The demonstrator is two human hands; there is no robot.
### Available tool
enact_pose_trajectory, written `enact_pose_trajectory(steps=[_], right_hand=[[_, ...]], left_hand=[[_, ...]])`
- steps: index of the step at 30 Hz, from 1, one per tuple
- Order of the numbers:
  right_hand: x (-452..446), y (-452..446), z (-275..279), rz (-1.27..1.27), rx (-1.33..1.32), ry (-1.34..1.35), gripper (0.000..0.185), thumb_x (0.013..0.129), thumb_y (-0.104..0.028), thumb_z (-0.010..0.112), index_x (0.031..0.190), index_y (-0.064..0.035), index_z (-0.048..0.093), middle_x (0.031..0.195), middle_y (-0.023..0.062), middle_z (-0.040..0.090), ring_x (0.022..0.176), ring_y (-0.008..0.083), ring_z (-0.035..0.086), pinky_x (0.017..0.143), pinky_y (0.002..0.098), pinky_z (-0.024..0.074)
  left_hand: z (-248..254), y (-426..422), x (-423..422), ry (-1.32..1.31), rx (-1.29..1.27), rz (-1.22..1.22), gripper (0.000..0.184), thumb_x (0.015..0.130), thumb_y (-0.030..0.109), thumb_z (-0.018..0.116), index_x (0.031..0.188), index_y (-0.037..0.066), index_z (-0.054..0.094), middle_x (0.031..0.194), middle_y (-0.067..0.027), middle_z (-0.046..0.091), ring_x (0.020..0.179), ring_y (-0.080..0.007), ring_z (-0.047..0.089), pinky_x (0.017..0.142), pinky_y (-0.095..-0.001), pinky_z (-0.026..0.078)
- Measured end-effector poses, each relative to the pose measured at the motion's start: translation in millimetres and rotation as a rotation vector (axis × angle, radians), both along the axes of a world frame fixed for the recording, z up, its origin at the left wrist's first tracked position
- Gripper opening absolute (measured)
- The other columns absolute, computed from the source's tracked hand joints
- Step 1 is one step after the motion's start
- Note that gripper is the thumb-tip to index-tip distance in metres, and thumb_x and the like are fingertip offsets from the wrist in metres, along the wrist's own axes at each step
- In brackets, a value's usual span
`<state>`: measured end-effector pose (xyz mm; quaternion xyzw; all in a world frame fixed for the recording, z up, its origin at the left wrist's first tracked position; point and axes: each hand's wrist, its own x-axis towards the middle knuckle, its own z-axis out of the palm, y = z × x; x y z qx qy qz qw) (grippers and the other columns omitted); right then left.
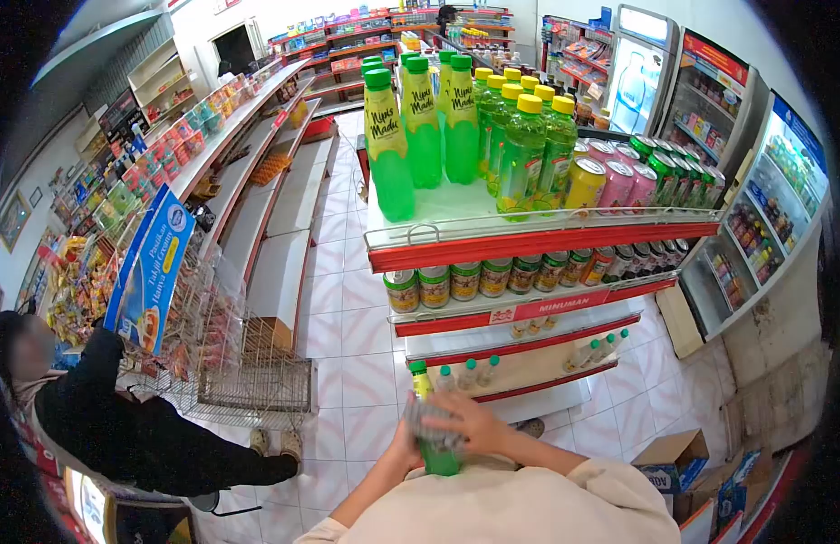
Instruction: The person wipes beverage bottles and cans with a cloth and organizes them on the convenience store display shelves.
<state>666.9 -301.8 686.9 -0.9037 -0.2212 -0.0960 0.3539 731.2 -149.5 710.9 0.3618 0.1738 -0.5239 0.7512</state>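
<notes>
Close to my body, a green drink bottle (441, 462) with a green cap and yellow label is held tilted. My left hand (402, 449) is wrapped around its side. My right hand (470, 424) presses a grey cloth (425, 414) against the bottle's middle, covering part of the label. Ahead, on the shelf's top, stand several matching green bottles (422, 127), with yellow-capped bottles (524, 150) and rows of cans (617, 181) to their right.
The red-edged shelf unit (520, 243) stands right in front, with cans and small bottles lower down. At left, a person in dark clothes (121, 426) is beside a wire rack (257, 381). Cardboard boxes (674, 458) lie at lower right; fridges (755, 218) line the right wall.
</notes>
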Motion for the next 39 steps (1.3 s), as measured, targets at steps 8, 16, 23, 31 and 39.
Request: enact_pose_trajectory(steps=[8, 16, 23, 31, 39], right_hand=[[28.6, 15.5, -2.3, -0.070, 0.069, -0.070, 0.045, 0.077, -0.029, 0.066, 0.118, -0.0155, 0.054, 0.138, 0.0085, 0.040, 0.133, 0.0347, 0.026, 0.105, 0.0482, 0.0269], [14.4, 32.7, -41.1, 0.463, 0.155, 0.299, 0.047, 0.074, -0.023, 0.067, 0.117, -0.0130, 0.054, 0.140, 0.0062, 0.038, 0.134, 0.0340, 0.022, 0.109, 0.0475, 0.0199], [35.4, 23.9, -26.4, 0.023, 0.186, -0.017, 0.038, 0.081, -0.017, 0.060, 0.117, -0.0114, 0.051, 0.139, 0.0123, 0.036, 0.133, 0.0330, 0.025, 0.106, 0.0447, 0.0269], [16.8, 15.9, -20.6, -0.382, 0.590, 0.258, 0.037, 0.085, -0.021, 0.061, 0.118, -0.0066, 0.050, 0.126, 0.0133, 0.047, 0.120, 0.0257, 0.043, 0.101, 0.0357, 0.0323], [-48.2, 18.6, 11.1, -0.401, 0.864, 0.536, 0.042, 0.087, -0.030, 0.060, 0.122, -0.0108, 0.047, 0.120, 0.0070, 0.052, 0.115, 0.0173, 0.046, 0.097, 0.0307, 0.0356]], left_hand=[[-82.9, 5.5, 15.6, -0.202, 0.084, -0.017, 0.060, 0.090, 0.059, 0.032, 0.120, 0.010, 0.048, 0.105, -0.0095, 0.060, 0.093, -0.0242, 0.059, 0.078, -0.0415, 0.051], [-127.6, 49.0, 18.4, 0.118, -0.075, 0.062, 0.070, 0.081, 0.069, 0.041, 0.109, 0.005, 0.052, 0.096, -0.0147, 0.060, 0.083, -0.0279, 0.062, 0.073, -0.0450, 0.052], [-60.1, 9.8, 17.6, 0.032, -0.049, 0.108, 0.057, 0.084, 0.063, 0.042, 0.108, 0.013, 0.055, 0.094, -0.0094, 0.061, 0.084, -0.0261, 0.061, 0.073, -0.0429, 0.052], [-47.1, 10.8, 4.5, -0.191, 0.117, -0.209, 0.044, 0.091, 0.045, 0.045, 0.117, 0.010, 0.047, 0.111, -0.0071, 0.056, 0.106, -0.0236, 0.052, 0.084, -0.0431, 0.047], [-31.6, 52.3, 46.8, -0.829, 0.208, -0.157, 0.066, 0.076, 0.035, 0.070, 0.125, 0.002, 0.040, 0.115, -0.0099, 0.054, 0.105, -0.0242, 0.053, 0.086, -0.0367, 0.047]])
